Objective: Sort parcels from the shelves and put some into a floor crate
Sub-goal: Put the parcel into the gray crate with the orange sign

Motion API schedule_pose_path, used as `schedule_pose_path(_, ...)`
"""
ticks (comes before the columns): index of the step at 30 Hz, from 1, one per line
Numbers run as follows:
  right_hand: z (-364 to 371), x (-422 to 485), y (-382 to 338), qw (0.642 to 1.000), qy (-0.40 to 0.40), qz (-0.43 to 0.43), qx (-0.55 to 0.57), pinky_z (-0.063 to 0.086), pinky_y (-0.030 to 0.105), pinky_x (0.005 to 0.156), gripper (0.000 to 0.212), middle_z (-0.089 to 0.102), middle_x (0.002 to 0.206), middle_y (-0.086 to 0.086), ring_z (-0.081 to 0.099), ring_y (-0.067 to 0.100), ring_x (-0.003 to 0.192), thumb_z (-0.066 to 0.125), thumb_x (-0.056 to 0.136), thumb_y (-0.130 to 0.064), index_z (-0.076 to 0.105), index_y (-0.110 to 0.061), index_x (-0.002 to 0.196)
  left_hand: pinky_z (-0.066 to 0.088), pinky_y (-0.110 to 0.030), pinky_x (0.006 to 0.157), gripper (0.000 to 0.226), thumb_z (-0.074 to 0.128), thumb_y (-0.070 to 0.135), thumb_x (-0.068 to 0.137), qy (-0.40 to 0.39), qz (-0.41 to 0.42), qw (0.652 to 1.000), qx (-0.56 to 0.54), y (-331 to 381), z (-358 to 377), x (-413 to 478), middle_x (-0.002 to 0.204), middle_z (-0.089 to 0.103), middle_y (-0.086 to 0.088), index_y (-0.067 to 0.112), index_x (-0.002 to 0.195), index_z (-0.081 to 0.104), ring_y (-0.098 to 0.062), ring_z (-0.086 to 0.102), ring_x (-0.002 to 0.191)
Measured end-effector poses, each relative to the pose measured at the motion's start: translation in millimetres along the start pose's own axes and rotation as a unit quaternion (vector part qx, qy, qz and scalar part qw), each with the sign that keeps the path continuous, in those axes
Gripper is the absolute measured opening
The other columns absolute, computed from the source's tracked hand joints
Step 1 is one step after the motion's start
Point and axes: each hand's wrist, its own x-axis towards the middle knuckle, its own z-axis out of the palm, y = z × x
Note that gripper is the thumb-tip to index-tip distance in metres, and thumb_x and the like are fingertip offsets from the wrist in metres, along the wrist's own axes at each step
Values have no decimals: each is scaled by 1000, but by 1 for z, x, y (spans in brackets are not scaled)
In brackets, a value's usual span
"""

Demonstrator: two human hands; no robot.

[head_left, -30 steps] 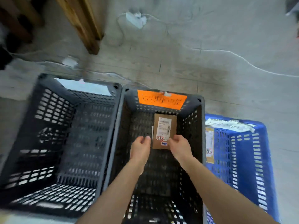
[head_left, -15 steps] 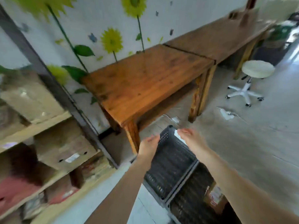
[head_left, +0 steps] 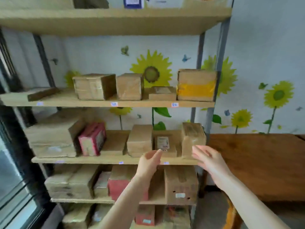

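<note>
Both hands are raised empty before the middle shelf (head_left: 92, 160) — left hand (head_left: 151, 160) loosely curled, right hand (head_left: 209, 160) with fingers spread — near a small labelled parcel (head_left: 165, 147) lying flat between a brown box (head_left: 140, 140) and a taped box (head_left: 192, 138).

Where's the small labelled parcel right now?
Head view, centre-right: the small labelled parcel lies flat on the middle shelf between two taller cardboard boxes, just behind the left hand.

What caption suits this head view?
Left hand and right hand, both empty, reach toward a small labelled parcel on the shelf.
</note>
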Motion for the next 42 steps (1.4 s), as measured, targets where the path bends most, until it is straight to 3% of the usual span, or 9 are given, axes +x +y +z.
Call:
schedule_pose_path(6, 115, 43, -35, 999, -31, -32, 27, 46, 27, 89, 21, 64, 101, -2, 61, 14, 101, 59, 89, -29, 59, -18, 106, 44, -23, 67, 23, 55, 31, 91, 49, 48, 996, 50, 38, -114, 43, 96, 66, -4, 16, 107, 60, -16, 61, 90)
schedule_pose_path(11, 194, 75, -61, 997, -48, -58, 28, 46, 29, 94, 29, 61, 113, 3, 59, 15, 107, 56, 90, -29, 56, -16, 116, 49, -30, 85, 11, 58, 32, 89, 87, 78, 991, 66, 65, -190, 80, 95, 67, 1, 23, 95, 60, -16, 63, 94)
schedule_pose_path(23, 336, 195, -160, 977, -50, -205, -31, 39, 27, 103, 39, 56, 128, 4, 52, 15, 120, 56, 90, -29, 54, -11, 125, 46, -31, 88, 29, 55, 27, 91, 266, 238, 931, 71, 158, -305, 193, 109, 65, -7, 9, 114, 60, -19, 59, 102)
schedule_pose_path(28, 380, 241, -196, 964, -4, -251, -93, 31, 23, 98, 46, 46, 141, 3, 42, 17, 129, 47, 94, -34, 43, -15, 137, 36, -31, 101, 58, 52, 40, 91, 279, 202, 901, 266, 181, -327, 239, 138, 47, -11, 5, 136, 43, -24, 46, 126)
schedule_pose_path(31, 394, 255, -197, 972, -16, -213, -96, 35, 29, 103, 44, 48, 137, 3, 44, 18, 125, 43, 96, -35, 44, -16, 135, 36, -28, 100, 50, 50, 40, 92, 231, 197, 896, 323, 185, -332, 252, 137, 50, -7, 9, 132, 51, -21, 46, 127)
schedule_pose_path(33, 398, 258, -197, 978, -14, -198, -71, 39, 27, 91, 36, 53, 117, -3, 48, 14, 105, 42, 97, -32, 50, -16, 129, 39, -26, 94, 37, 50, 37, 93, 221, 225, 906, 281, 184, -337, 255, 126, 60, -4, 13, 120, 61, -19, 52, 120)
schedule_pose_path(36, 399, 261, -201, 986, 3, -155, 55, 36, 26, 91, 21, 54, 114, -5, 48, 11, 105, 47, 95, -23, 58, -20, 113, 46, -27, 84, 25, 50, 36, 94, 151, 241, 959, -8, 184, -343, 252, 95, 67, -1, 19, 89, 68, -16, 59, 94)
schedule_pose_path(39, 405, 249, -206, 980, 16, -126, 156, 44, 29, 95, 18, 60, 118, -3, 56, 12, 109, 48, 91, -16, 62, -25, 97, 52, -23, 68, 18, 54, 20, 93, 130, 216, 946, -205, 191, -352, 254, 75, 63, -2, 11, 80, 63, -16, 57, 73)
schedule_pose_path(42, 416, 233, -207, 960, 2, -127, 249, 53, 23, 70, 22, 65, 101, 2, 63, 11, 87, 43, 94, -10, 61, -21, 101, 52, -18, 68, 11, 54, 16, 93, 91, 185, 945, -255, 203, -363, 247, 82, 61, -1, 14, 83, 58, -10, 58, 73)
